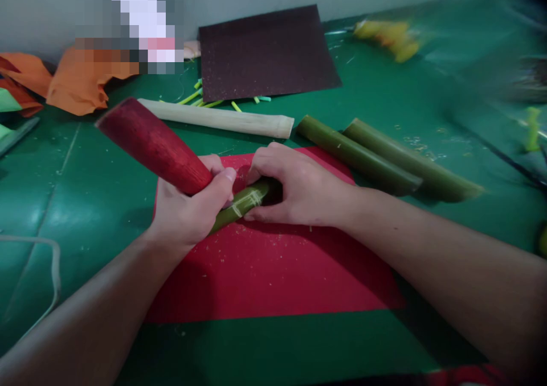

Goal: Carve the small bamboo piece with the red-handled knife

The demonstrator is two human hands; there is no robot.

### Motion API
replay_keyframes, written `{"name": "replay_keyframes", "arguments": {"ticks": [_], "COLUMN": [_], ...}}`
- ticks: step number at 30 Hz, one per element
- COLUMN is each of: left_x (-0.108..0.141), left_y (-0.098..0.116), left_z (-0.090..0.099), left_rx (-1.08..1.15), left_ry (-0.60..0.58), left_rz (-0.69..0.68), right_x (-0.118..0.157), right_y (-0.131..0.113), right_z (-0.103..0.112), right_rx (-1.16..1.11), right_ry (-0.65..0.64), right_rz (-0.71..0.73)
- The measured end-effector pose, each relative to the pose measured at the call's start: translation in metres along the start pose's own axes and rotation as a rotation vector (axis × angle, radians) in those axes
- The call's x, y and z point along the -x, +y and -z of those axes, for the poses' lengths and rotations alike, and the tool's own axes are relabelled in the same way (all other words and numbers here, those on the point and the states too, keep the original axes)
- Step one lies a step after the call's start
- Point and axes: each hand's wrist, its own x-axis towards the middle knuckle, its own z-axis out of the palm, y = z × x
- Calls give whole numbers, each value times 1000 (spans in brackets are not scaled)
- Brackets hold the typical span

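Observation:
My left hand (182,212) is closed around a thick red wooden piece (158,146), whose slanted end points up and to the left. What sits at its lower end is mostly hidden by my fingers. Beneath it, my right hand (294,183) grips a short green bamboo piece (243,203) with pale marks scraped across its skin. The two hands nearly meet at the bamboo. Both work above a red sheet (273,277) sprinkled with small pale shavings.
Two green bamboo pieces (359,155) lie to the right. Behind my hands are a pale peeled bamboo length (217,121), a dark sheet (269,55) and thin yellow-green sticks (190,98). Crumpled orange paper (77,86) is at the left. A blurred yellow object (387,38) lies far right.

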Motion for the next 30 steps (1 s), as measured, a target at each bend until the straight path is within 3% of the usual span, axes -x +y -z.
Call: {"name": "replay_keyframes", "arguments": {"ticks": [4, 13, 30], "left_x": [1, -2, -4], "left_y": [1, -1, 1], "left_z": [0, 2, -2], "left_rx": [82, 187, 71], "left_ry": [-1, -204, -144], "left_rz": [50, 61, 97], "right_x": [-1, -2, -1], "right_y": [0, -2, 0], "right_z": [0, 0, -1], "right_rx": [7, 20, 14], "right_ry": [-5, -14, 4], "right_rz": [3, 14, 4]}}
